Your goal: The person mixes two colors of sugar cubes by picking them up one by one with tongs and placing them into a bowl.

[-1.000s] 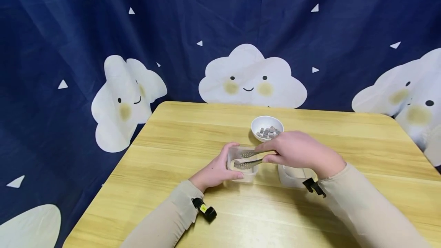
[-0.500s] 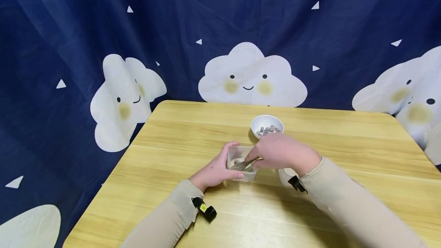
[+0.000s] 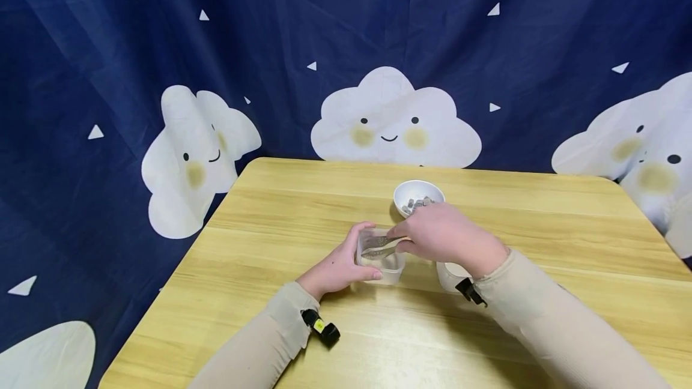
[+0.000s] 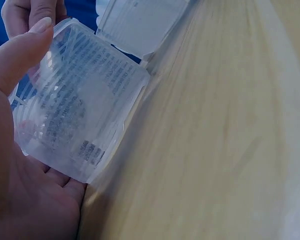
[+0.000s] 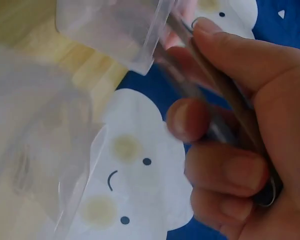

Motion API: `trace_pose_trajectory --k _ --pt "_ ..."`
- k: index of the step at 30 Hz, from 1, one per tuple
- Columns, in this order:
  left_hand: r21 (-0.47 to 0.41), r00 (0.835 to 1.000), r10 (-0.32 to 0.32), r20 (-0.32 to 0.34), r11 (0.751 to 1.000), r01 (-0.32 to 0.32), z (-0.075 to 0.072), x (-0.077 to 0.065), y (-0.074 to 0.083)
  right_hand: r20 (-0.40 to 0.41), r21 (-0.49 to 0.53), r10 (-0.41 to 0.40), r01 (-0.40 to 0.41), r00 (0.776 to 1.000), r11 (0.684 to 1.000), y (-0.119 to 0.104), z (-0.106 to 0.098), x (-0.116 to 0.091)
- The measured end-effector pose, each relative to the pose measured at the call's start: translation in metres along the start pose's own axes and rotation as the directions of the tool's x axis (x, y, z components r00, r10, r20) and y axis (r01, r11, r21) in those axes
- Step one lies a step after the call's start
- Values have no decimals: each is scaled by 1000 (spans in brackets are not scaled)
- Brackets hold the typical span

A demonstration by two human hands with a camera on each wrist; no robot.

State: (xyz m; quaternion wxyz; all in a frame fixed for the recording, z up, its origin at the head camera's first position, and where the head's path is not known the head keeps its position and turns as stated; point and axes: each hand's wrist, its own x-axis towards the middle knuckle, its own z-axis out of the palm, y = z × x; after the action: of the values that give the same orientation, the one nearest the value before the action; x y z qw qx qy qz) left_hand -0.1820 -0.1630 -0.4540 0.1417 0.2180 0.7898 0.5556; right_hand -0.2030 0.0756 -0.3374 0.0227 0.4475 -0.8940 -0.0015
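Note:
My left hand [image 3: 342,264] grips a clear plastic container [image 3: 390,277], its thumb on the near side and its fingers at the far side. In the left wrist view the container [image 4: 80,100] has blurred dark print showing through its walls. My right hand [image 3: 440,233] holds metal tongs [image 3: 379,252] with perforated tips, which are spread apart inside the container. Nothing can be made out between the tips. In the right wrist view the thumb and fingers curl round the tongs [image 5: 245,115]. Behind the right hand stands a white bowl [image 3: 404,189] holding several small grey blocks [image 3: 418,203].
A second clear container [image 3: 451,281] stands right of the first, partly hidden under the right wrist. Both stand on a wooden table [image 3: 281,209]. A dark blue curtain [image 3: 281,29] with white clouds hangs behind the table.
The right hand shifted left and lowered the tongs into the container, then drew them up slightly; their tips have spread again. The left hand and container have hardly moved.

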Motion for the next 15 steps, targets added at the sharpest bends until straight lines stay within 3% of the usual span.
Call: trace_pose_trajectory --k 6,15 --pt "13 1000 13 1 1000 -13 0 -1 1 51 -13 14 -13 999 1000 -8 3 5" --pt "5 1000 28 -2 1000 -28 0 -1 2 -53 -30 -47 46 997 999 -7 3 3"
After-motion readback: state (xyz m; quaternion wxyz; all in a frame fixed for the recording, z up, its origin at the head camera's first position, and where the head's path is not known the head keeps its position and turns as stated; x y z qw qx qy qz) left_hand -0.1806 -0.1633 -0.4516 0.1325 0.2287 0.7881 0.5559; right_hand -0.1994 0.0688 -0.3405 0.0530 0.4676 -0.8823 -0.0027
